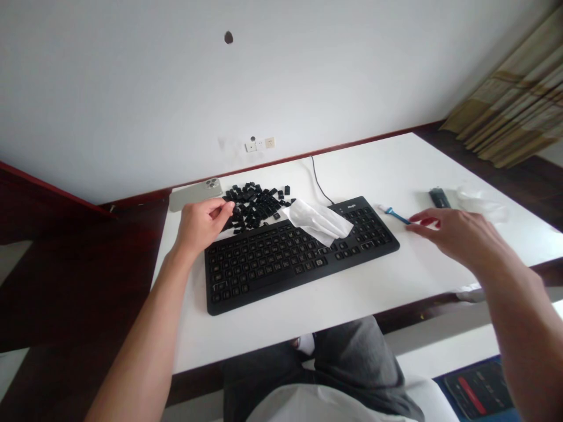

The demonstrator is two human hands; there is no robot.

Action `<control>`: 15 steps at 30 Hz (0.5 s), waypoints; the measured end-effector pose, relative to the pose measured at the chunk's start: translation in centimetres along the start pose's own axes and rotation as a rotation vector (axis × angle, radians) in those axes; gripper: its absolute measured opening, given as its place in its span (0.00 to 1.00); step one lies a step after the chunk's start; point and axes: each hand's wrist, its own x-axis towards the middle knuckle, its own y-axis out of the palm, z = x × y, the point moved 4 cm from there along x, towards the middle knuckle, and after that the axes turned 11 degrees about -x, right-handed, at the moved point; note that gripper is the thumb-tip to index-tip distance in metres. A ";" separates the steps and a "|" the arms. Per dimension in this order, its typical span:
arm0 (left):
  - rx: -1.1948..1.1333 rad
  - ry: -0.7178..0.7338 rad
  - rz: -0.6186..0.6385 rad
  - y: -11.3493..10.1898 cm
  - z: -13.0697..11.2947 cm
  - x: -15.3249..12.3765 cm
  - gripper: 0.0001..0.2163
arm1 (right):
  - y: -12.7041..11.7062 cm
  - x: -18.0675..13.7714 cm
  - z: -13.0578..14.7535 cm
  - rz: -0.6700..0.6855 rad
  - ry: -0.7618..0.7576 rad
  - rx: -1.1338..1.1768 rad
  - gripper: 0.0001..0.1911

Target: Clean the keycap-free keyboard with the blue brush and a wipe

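Taking black keyboard [264,264] on white bench [308,310] as clock centre. Clamping right hand [457,231] at 3 o'clock on blue brush [399,217], pinched by handle end, pointing pale tip toward 10 o'clock, just beside keyboard. Holding left hand [200,225] at 10 o'clock, thumb and fingertips together, next to heaped black keycaps [264,204] at 11; cannot tell about any small piece inside. Also noting white tissue [316,220] draped over keyboard toward 1, silver phone [187,196] flat at 10, cable [319,184] leaving toward 12, small dark object [438,198] and clear plastic [484,204] around 2.
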 end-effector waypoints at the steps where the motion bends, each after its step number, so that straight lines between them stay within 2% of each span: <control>1: -0.001 -0.005 -0.001 0.0 0.0 0.0 0.17 | 0.0 0.2 -0.2 0.020 0.013 -0.023 0.18; 5: -0.013 -0.011 0.007 0.0 -0.1 0.0 0.17 | -0.8 0.0 0.1 0.039 -0.043 0.001 0.14; 9: -0.014 -0.015 0.010 0.1 -0.1 0.0 0.17 | -3.7 -2.7 1.4 -0.174 -0.039 0.187 0.12; 11: -0.009 -0.019 0.005 0.1 0.0 0.0 0.17 | -5.0 -5.0 2.8 -0.248 -0.116 0.384 0.15; 13: -0.004 -0.019 0.004 0.2 0.0 0.0 0.16 | -5.5 -7.1 4.8 -0.162 -0.238 0.600 0.17; 15: 0.001 -0.015 0.012 0.3 0.1 0.0 0.16 | -5.5 -8.9 7.3 -0.044 -0.395 0.607 0.17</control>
